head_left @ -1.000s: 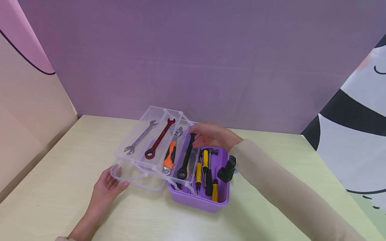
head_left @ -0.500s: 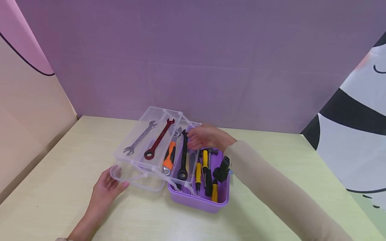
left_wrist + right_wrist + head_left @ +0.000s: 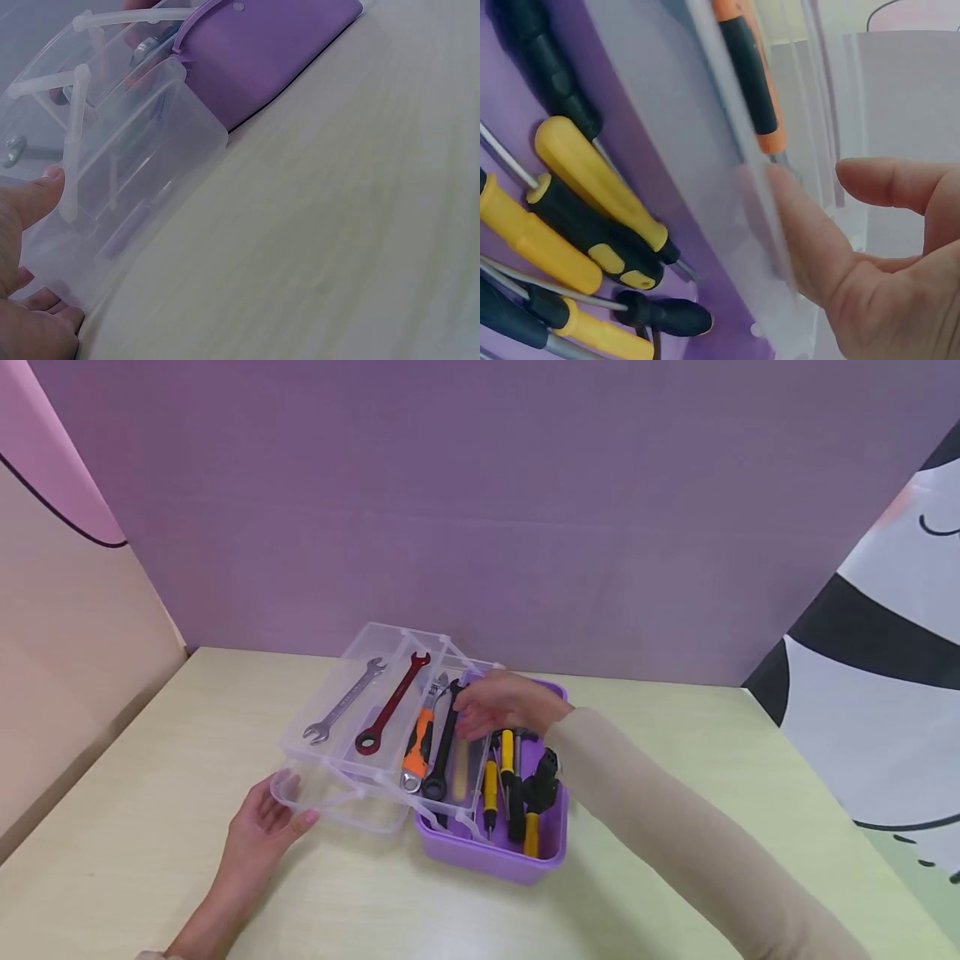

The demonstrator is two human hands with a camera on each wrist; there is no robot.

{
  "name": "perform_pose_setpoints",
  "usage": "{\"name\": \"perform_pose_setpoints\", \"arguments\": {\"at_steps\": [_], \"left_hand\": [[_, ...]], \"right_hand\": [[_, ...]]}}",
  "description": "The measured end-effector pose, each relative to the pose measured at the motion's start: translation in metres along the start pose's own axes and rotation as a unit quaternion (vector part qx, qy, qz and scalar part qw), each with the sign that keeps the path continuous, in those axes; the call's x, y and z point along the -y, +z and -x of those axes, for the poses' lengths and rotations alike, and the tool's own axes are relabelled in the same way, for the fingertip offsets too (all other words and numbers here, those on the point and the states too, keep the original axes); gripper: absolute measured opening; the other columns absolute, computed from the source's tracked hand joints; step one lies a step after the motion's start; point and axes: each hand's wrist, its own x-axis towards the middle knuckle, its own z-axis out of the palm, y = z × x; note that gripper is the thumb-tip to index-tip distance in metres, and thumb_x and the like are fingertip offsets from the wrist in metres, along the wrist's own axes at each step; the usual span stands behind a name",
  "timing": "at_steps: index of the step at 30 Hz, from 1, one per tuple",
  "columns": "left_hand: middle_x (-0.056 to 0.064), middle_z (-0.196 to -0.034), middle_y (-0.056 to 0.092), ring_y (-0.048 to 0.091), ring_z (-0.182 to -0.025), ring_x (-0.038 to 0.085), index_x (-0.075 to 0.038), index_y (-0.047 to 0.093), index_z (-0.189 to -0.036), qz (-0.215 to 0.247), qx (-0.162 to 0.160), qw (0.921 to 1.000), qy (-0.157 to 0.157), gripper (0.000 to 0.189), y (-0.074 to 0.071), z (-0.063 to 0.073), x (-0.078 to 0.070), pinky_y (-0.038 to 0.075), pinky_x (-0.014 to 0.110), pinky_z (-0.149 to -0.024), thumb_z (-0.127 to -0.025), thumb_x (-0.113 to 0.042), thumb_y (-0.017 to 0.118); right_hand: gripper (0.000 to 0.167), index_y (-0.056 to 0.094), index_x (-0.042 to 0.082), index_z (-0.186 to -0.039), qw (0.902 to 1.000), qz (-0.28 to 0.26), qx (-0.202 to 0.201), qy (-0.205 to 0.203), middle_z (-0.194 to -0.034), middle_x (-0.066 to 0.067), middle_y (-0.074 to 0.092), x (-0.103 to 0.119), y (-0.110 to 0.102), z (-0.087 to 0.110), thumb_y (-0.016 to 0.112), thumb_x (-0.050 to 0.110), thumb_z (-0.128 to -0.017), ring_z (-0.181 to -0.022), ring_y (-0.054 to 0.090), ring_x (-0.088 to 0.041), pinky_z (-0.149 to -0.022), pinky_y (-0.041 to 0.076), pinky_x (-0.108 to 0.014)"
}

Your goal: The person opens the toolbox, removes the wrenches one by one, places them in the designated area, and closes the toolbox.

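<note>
My left hand (image 3: pixel 258 827) grips the left end of a clear plastic lid (image 3: pixel 378 817), thumb in front and fingers behind. Above that lid, a clear upper tray (image 3: pixel 324 697) carries a silver wrench (image 3: pixel 341 703) and a red wrench (image 3: pixel 390 706). In the lower clear tray (image 3: pixel 478 781) lie an orange-handled adjustable wrench (image 3: pixel 418 743) and a black wrench (image 3: pixel 442 743). My right hand (image 3: pixel 502 702) reaches into that tray's far end, fingertips right at the black wrench's upper end. The right wrist view shows its thumb and finger (image 3: pixel 802 232) apart, nothing between them.
The trays are linked by white plastic arms (image 3: pixel 71 150) to a purple toolbox (image 3: pixel 487 862). Inside it are several screwdrivers (image 3: pixel 600 180) and a hammer (image 3: pixel 517 777). The right wrist's black camera (image 3: pixel 542 785) overlaps the box. A purple wall (image 3: pixel 480 510) stands behind.
The black wrench has shifted left toward the orange-handled one, its upper end first. My right hand has moved slightly left and away from it a little. The left hand keeps its grip.
</note>
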Motion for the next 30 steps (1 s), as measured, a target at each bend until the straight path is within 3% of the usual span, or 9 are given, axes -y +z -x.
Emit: {"name": "perform_pose_setpoints", "arguments": {"at_steps": [4,10,18,24,30], "left_hand": [[0.030,-0.152,0.023,0.024,-0.138,0.047,0.005,0.021,-0.145,0.003,0.000,1.0000,-0.001,0.071,0.000,-0.002,-0.001,0.041,-0.002,-0.088,-0.090,-0.005,0.064],[0.028,-0.153,0.023,0.024,-0.139,0.045,0.004,0.021,-0.145,0.000,-0.002,0.9999,-0.010,0.071,0.001,-0.003,-0.001,0.041,-0.002,-0.087,-0.090,-0.006,0.065],[0.029,-0.153,0.021,0.023,-0.139,0.045,0.004,0.019,-0.146,-0.013,-0.002,0.9996,-0.023,0.075,-0.003,-0.002,-0.001,0.040,-0.004,-0.085,-0.089,-0.008,0.066],[0.029,-0.153,0.021,0.024,-0.139,0.045,0.003,0.019,-0.146,-0.006,-0.005,0.9997,-0.023,0.074,-0.004,-0.002,-0.001,0.040,-0.004,-0.086,-0.089,-0.008,0.066],[0.028,-0.153,0.023,0.024,-0.138,0.045,0.003,0.020,-0.146,-0.001,-0.005,0.9997,-0.025,0.073,0.000,0.000,0.000,0.042,-0.002,-0.087,-0.089,-0.007,0.066]], "right_hand": [[0.032,0.050,-0.012,-0.120,1.0000,0.007,-0.006,-0.002,-0.116,-0.029,0.061,0.000,0.001,-0.002,0.054,0.006,-0.093,-0.085,0.068,-0.027,-0.095,0.053,-0.043],[0.018,0.053,-0.006,-0.103,0.9997,0.018,-0.018,0.008,-0.096,-0.019,0.062,0.002,0.008,-0.005,0.055,0.008,-0.091,-0.091,0.067,-0.031,-0.096,0.053,-0.045],[0.016,0.051,-0.004,-0.101,0.9994,-0.014,-0.019,0.024,-0.089,-0.017,0.061,0.001,0.013,-0.008,0.052,0.011,-0.094,-0.082,0.066,-0.028,-0.099,0.051,-0.046],[0.014,0.049,-0.001,-0.092,0.9986,-0.044,-0.008,0.027,-0.081,-0.014,0.060,0.002,0.017,-0.007,0.048,0.012,-0.097,-0.066,0.062,-0.021,-0.100,0.050,-0.047],[0.013,0.049,0.001,-0.090,0.9978,-0.058,-0.009,0.029,-0.077,-0.014,0.061,-0.001,0.019,-0.006,0.048,0.012,-0.096,-0.064,0.063,-0.022,-0.099,0.050,-0.044]]}}
